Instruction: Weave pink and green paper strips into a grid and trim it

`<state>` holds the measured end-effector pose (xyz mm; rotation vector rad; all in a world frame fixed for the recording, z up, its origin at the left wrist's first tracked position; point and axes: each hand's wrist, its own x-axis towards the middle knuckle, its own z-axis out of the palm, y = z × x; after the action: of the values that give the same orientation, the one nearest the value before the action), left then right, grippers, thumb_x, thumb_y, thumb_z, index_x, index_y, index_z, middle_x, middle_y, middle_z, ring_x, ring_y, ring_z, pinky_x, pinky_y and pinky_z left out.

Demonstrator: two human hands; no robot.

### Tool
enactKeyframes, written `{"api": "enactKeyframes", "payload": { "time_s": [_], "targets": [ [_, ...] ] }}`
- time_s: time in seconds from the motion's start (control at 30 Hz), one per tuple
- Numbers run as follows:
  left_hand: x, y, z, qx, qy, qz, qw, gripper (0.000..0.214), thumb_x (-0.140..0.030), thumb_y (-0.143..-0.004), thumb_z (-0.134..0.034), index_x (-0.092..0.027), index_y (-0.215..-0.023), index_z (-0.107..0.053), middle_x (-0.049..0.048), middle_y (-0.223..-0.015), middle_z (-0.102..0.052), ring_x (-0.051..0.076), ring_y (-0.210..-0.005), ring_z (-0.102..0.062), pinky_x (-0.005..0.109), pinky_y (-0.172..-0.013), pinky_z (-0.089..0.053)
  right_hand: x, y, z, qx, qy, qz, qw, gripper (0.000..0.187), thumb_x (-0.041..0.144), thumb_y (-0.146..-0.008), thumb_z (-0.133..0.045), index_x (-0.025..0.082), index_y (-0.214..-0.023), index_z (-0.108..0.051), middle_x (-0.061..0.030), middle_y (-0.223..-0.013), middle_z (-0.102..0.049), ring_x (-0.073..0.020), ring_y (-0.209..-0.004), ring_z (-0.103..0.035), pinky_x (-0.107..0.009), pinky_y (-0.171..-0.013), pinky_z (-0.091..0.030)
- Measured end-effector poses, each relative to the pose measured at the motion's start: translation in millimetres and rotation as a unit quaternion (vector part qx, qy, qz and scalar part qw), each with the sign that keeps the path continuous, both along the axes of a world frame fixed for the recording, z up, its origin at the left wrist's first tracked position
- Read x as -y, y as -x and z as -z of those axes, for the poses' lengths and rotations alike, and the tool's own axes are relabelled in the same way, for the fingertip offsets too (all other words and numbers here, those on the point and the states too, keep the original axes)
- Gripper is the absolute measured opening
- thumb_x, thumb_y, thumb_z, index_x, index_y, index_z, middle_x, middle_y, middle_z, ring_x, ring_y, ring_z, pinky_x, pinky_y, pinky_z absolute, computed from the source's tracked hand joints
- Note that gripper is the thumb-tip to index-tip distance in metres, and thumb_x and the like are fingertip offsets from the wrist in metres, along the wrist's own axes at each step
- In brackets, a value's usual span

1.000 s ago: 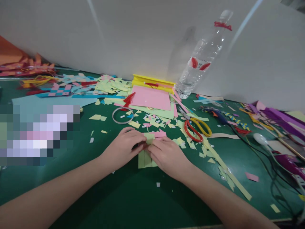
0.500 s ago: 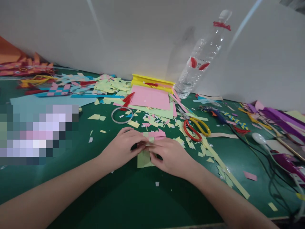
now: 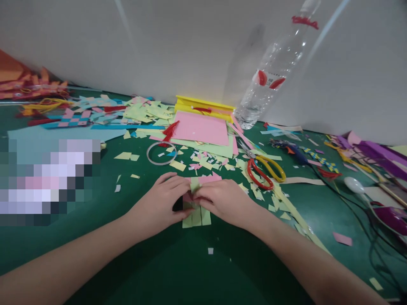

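Dim greyish light, pale streaks on the wall [image 3: 178, 46] at eleven and two o'clock, glints on the bottle [image 3: 262, 82], its soft shadow beside it, counter [image 3: 178, 271] darkened below the hands [image 3: 163, 201], coarse pixelation at nine, edges stretched.

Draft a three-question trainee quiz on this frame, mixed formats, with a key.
1. Fill in: the scissors have one yellow handle and one ____ handle.
2. True or false: the left hand is holding the scissors.
3. Which colour of sheet tops the paper stack by the bottle?
A) blue
B) pink
C) purple

Key:
1. Red
2. False: the hand is at the light-green strips; the scissors lie apart from it on the table.
3. B
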<state>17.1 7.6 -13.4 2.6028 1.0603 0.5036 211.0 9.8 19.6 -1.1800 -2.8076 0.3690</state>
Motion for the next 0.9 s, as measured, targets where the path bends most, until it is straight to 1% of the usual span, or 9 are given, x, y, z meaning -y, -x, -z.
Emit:
{"api": "enactKeyframes", "payload": {
  "time_s": [0.1,0.17,0.3,0.53,0.63,0.73,0.83,0.9],
  "targets": [
    [1,-1,-0.6,0.003,0.02,-0.005,1.0,0.026,-0.029,-0.079,-0.064,-0.022,-0.102,-0.054,0.0024,-0.108,-0.063,0.021,-0.105,-0.055,0.044,-0.104,-0.028,3,-2,7.0,-0.004,-0.017,0.003,1.0,0.019,0.021,-0.09,-0.049,0.02,-0.092,-0.068,0.0014,-0.093,-0.071,-0.0137,-0.084,-0.064,-0.024,-0.06,-0.044],
    [1,-1,-0.5,0.007,0.032,-0.006,0.999,0.034,-0.032,-0.08,-0.064,-0.023,-0.11,-0.051,0.0031,-0.113,-0.062,0.021,-0.107,-0.054,0.044,-0.103,-0.028,6,-3,10.6,0.004,-0.037,-0.01,0.999,0.019,0.019,-0.09,-0.049,0.02,-0.096,-0.067,0.0006,-0.098,-0.071,-0.0144,-0.09,-0.064,-0.024,-0.064,-0.045],
    [0,0,1.5,0.011,0.04,-0.001,0.999,0.04,-0.034,-0.081,-0.063,-0.025,-0.117,-0.047,0.0034,-0.118,-0.06,0.022,-0.111,-0.052,0.044,-0.104,-0.027,8,-6,13.7,0.023,-0.071,-0.031,0.997,0.02,0.017,-0.09,-0.049,0.019,-0.1,-0.065,-0.0011,-0.099,-0.07,-0.015,-0.091,-0.063,-0.024,-0.066,-0.046],
    [2,0,1.9,0.018,0.028,-0.007,0.999,0.037,-0.033,-0.081,-0.064,-0.024,-0.114,-0.048,0.0024,-0.115,-0.061,0.021,-0.109,-0.053,0.043,-0.104,-0.027,8,-8,12.4,0.018,-0.124,-0.06,0.99,0.015,0.015,-0.088,-0.051,0.018,-0.093,-0.065,-0.0003,-0.089,-0.069,-0.0145,-0.083,-0.062,-0.024,-0.061,-0.045],
    [3,-2,2.6,0.015,0.028,-0.006,0.999,0.038,-0.035,-0.081,-0.064,-0.024,-0.114,-0.048,0.0021,-0.115,-0.061,0.022,-0.109,-0.053,0.043,-0.103,-0.027,10,-6,8.6,0.042,-0.146,-0.073,0.986,0.014,0.012,-0.085,-0.053,0.017,-0.089,-0.066,-0.0009,-0.084,-0.067,-0.016,-0.078,-0.062,-0.025,-0.058,-0.044],
    [3,-3,3.2,0.018,0.028,-0.004,0.999,0.039,-0.036,-0.081,-0.064,-0.024,-0.115,-0.048,0.0022,-0.114,-0.06,0.021,-0.108,-0.052,0.043,-0.102,-0.028,13,-3,5.2,0.075,-0.161,-0.073,0.981,0.016,0.01,-0.085,-0.051,0.015,-0.085,-0.066,-0.0021,-0.08,-0.066,-0.0176,-0.073,-0.062,-0.027,-0.055,-0.044],
    [2,-3,3.5,0.02,0.03,-0.005,0.999,0.041,-0.036,-0.079,-0.066,-0.024,-0.114,-0.048,0.0019,-0.115,-0.06,0.021,-0.108,-0.052,0.042,-0.102,-0.029,14,0,4.1,0.086,-0.166,-0.083,0.979,0.019,0.009,-0.086,-0.047,0.014,-0.084,-0.065,-0.0039,-0.082,-0.067,-0.0179,-0.073,-0.063,-0.028,-0.056,-0.045],
    [2,-3,3.7,0.021,0.03,-0.005,0.999,0.042,-0.035,-0.079,-0.067,-0.024,-0.114,-0.048,0.0017,-0.115,-0.06,0.021,-0.108,-0.052,0.041,-0.102,-0.028,14,1,4.5,0.089,-0.16,-0.081,0.98,0.02,0.008,-0.087,-0.046,0.013,-0.088,-0.065,-0.005,-0.085,-0.068,-0.0175,-0.074,-0.063,-0.028,-0.057,-0.045]
  ]
}}
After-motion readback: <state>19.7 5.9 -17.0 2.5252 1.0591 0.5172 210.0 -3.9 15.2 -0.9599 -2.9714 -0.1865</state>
